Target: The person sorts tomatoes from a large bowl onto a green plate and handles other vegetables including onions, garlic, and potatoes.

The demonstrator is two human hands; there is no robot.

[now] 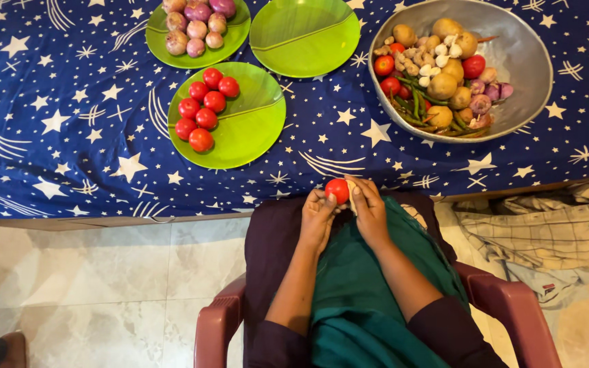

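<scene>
- Seen from above: seated in a maroon plastic chair (506,300), lap draped in teal cloth (356,286), at the edge of a table under a dark blue star-print cloth (69,102)
- Held just past the table edge, over the lap: one red tomato (337,190), with a small pale piece, perhaps garlic, pressed against its 3 o'clock side; too small to name for certain
- Left hand (317,219) cupped at the tomato's 8 o'clock, fingertips curled up against it
- Right hand (370,212) closed in from 4 o'clock, fingers pinching the tomato and the pale piece together
- Likely handling: light, smooth-skinned and a little slippery, firm but easily bruised; best gripped around the widest part with soft finger pads, not squeezed
- At 10 o'clock from the hands: green plate (253,133) carrying seven red tomatoes (206,109)
- At 11 o'clock, farther off: green plate of purple onions (195,27)
- At 12 o'clock: bare green plate (305,34)
- At 1 o'clock: wide metal bowl (519,54) heaped with potatoes, tomatoes, garlic, onions and green chillies
- At 3 o'clock: crumpled checked fabric (553,232) on the floor
</scene>
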